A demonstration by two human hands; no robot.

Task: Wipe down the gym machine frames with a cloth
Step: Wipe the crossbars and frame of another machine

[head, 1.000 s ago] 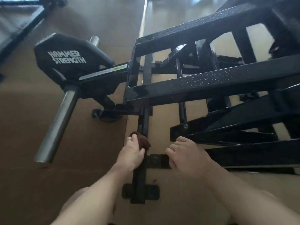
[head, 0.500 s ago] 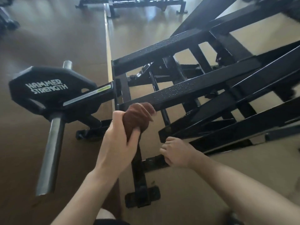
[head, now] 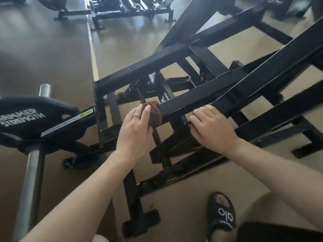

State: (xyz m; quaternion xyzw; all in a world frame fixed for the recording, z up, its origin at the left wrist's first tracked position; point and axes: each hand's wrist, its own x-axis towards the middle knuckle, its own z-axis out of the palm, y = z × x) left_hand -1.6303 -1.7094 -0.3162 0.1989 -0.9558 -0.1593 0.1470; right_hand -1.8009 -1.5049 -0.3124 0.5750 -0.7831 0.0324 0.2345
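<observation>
Where half a second ago it gripped a low bar, the right hand (head: 212, 128) now rests relaxed on the frame (head: 197, 100); the left hand (head: 135, 130) clutches the brown cloth (head: 154, 114), shifted right onto that wet beam's near end

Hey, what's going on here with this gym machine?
A person is wiping down a black gym machine frame. The left hand grips a bunched brown cloth against the near end of a beaded-wet crossbar, while the right hand rests on the frame beside it. The bar above still shows droplets, so wiping is not finished.
</observation>
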